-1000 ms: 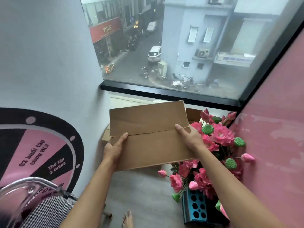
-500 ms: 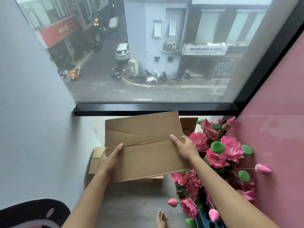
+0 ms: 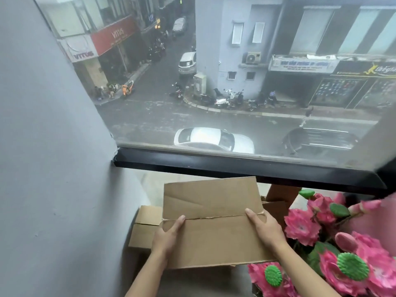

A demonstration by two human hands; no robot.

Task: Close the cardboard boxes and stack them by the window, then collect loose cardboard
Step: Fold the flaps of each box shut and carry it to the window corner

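I hold a closed brown cardboard box (image 3: 214,221) in front of me, just below the window (image 3: 235,93). My left hand (image 3: 166,237) grips its left side with the thumb lying along the top flap seam. My right hand (image 3: 265,229) grips the right side, thumb on the same seam. Beneath and to the left, another cardboard box (image 3: 144,228) sits on the floor by the wall. A further piece of brown cardboard (image 3: 278,198) shows behind the held box at the right, partly hidden.
A grey wall (image 3: 53,168) closes off the left side. The black window sill (image 3: 235,168) runs across just beyond the boxes. A bunch of pink artificial flowers (image 3: 334,243) with green pods stands close at the right.
The view has moved closer to the window and tilted up. The held box has come lower and nearer the box on the floor. Both hands keep the same grip.
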